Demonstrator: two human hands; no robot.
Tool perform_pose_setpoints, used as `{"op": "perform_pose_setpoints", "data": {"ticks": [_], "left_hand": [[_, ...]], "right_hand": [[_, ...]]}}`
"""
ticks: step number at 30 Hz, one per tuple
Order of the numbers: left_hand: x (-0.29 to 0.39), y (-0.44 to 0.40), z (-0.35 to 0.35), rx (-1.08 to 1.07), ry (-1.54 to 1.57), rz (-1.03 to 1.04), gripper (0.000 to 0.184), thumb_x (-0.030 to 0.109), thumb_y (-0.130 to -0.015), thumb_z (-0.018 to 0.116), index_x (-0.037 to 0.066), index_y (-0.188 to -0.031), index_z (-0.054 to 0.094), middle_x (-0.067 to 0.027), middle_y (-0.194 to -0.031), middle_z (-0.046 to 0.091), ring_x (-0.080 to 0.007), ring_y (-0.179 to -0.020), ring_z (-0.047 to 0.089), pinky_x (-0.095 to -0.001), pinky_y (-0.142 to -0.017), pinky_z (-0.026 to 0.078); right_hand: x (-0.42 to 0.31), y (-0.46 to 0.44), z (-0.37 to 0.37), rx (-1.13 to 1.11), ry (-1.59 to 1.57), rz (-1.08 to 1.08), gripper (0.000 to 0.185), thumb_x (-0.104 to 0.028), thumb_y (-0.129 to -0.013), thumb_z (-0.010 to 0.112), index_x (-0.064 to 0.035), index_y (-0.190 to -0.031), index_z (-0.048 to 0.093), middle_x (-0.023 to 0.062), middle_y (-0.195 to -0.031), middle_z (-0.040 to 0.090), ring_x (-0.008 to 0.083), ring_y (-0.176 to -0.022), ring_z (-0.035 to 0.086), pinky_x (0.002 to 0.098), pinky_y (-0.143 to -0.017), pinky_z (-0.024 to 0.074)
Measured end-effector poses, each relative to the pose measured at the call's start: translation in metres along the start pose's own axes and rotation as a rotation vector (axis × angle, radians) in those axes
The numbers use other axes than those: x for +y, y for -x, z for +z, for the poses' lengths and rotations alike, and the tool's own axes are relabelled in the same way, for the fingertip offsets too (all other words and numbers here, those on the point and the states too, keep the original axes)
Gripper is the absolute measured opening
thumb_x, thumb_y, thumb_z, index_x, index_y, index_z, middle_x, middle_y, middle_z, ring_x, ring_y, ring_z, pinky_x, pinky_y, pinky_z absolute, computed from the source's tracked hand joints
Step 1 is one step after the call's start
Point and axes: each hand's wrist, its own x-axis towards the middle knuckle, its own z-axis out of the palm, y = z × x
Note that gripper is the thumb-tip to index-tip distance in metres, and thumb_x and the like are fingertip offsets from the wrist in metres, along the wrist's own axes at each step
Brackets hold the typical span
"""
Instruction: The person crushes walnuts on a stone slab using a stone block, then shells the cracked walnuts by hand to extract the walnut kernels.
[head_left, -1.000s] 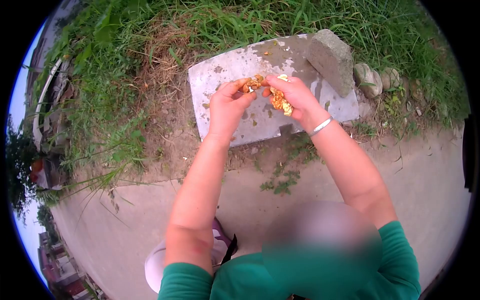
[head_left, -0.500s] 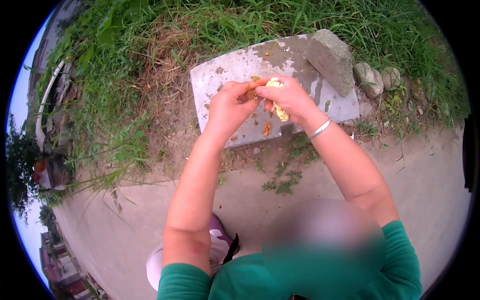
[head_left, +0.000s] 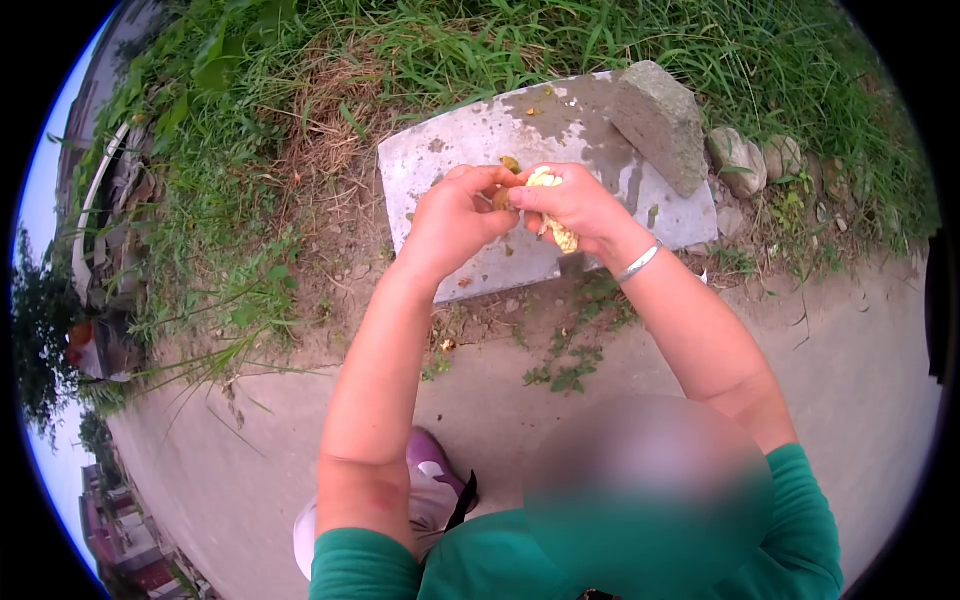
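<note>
My left hand (head_left: 462,222) and my right hand (head_left: 580,208) meet fingertip to fingertip above a pale stone slab (head_left: 425,180). Between the left fingers and the right thumb is a small brown piece (head_left: 502,198), which looks like part of a walnut; fingers partly cover it. Curled in my right hand are pale yellow, lumpy pieces (head_left: 562,236) resembling walnut kernels, showing above and below the fingers. A yellow-green scrap (head_left: 510,163) lies on the slab just beyond the fingertips. Both hands are closed.
A large grey stone (head_left: 660,125) rests on the slab's right end, beside wet stains. Smaller rocks (head_left: 738,162) sit farther right. Grass (head_left: 480,50) grows behind, and concrete paving (head_left: 600,350) runs in front. A purple shoe (head_left: 432,460) stands below my left arm.
The brown fragment seen below my hands is gone from that spot. A small brown bit now shows on the soil edge near my left forearm. My left hand has shifted slightly.
</note>
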Motion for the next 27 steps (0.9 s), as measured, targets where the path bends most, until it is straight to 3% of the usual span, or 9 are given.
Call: {"op": "perform_pose_setpoints", "data": {"ticks": [2, 11, 14, 21, 27], "left_hand": [[-0.003, 0.001, 0.0, -0.006, 0.151, -0.019, 0.033, 0.006, -0.064, 0.063, 0.008, -0.097, 0.06, -0.0029, -0.085, 0.052, -0.0095, -0.067, 0.052, -0.0233, -0.063, 0.045], [-0.002, 0.011, -0.005, -0.031, 0.348, -0.121, 0.033, 0.0, -0.063, 0.064, 0.003, -0.096, 0.059, -0.0016, -0.087, 0.051, -0.0077, -0.068, 0.051, -0.0223, -0.065, 0.044], [-0.007, 0.012, -0.007, -0.028, 0.312, -0.12, 0.037, -0.006, -0.065, 0.064, 0.001, -0.1, 0.055, -0.0031, -0.087, 0.058, -0.0078, -0.072, 0.054, -0.022, -0.067, 0.047], [-0.013, 0.012, -0.007, -0.048, 0.383, -0.108, 0.036, -0.006, -0.066, 0.064, 0.001, -0.1, 0.054, -0.0027, -0.088, 0.058, -0.0075, -0.073, 0.054, -0.0217, -0.068, 0.047], [-0.002, 0.014, -0.007, -0.018, 0.108, -0.022, 0.033, -0.003, -0.069, 0.062, 0.003, -0.1, 0.055, -0.0027, -0.093, 0.056, -0.0076, -0.074, 0.055, -0.021, -0.066, 0.046]], "right_hand": [[-0.002, 0.001, 0.001, -0.013, 0.035, 0.0, 0.017, -0.012, -0.072, 0.064, 0.0006, -0.082, 0.058, 0.004, -0.069, 0.057, 0.0073, -0.053, 0.051, 0.0192, -0.045, 0.0404], [-0.001, 0.001, 0.007, -0.028, 0.081, -0.053, 0.016, -0.009, -0.071, 0.064, 0.0014, -0.081, 0.056, 0.0037, -0.066, 0.055, 0.0073, -0.052, 0.051, 0.0192, -0.044, 0.0395], [0.001, 0.0, 0.007, -0.031, 0.077, -0.03, 0.017, -0.008, -0.071, 0.064, 0.0012, -0.083, 0.056, 0.0036, -0.066, 0.055, 0.0073, -0.052, 0.051, 0.019, -0.042, 0.0392], [0.003, -0.001, 0.007, -0.034, 0.061, -0.026, 0.019, -0.009, -0.071, 0.064, 0.0009, -0.086, 0.055, 0.0035, -0.067, 0.055, 0.0072, -0.052, 0.051, 0.0183, -0.04, 0.0389], [0.005, -0.004, 0.008, -0.006, 0.137, -0.065, 0.02, -0.009, -0.072, 0.064, 0.0017, -0.086, 0.056, 0.004, -0.069, 0.056, 0.0083, -0.053, 0.052, 0.0199, -0.045, 0.0426]]}}
